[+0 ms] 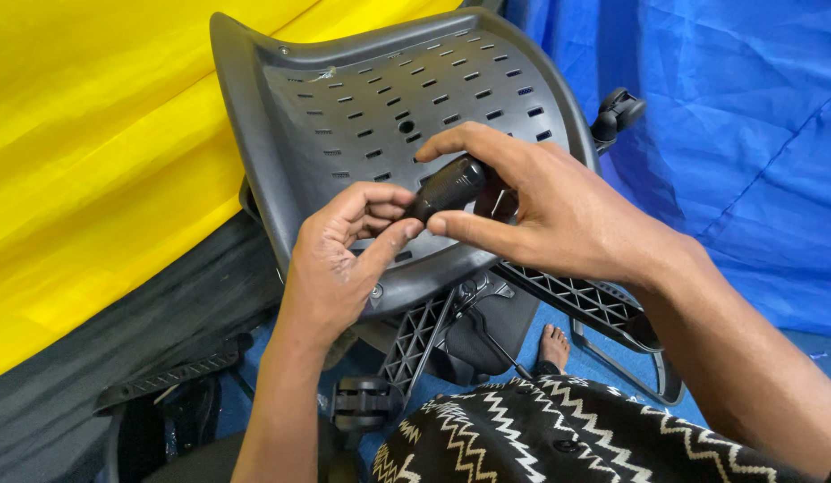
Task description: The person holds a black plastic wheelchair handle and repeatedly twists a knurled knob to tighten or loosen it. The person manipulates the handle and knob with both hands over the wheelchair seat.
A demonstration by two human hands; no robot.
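Blue floor (612,358), yellow sheet (93,134), blue tarp (746,134), both hands (451,224) closed on black screwdriver handle (447,188) over slotted chair shell (344,89)

No pkgs, labels, signs or screens in view.

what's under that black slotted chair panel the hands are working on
Under the chair panel show black ribbed struts, a caster wheel and a bare foot on blue floor. The panel and both hands, left hand and right hand, cover the rest.
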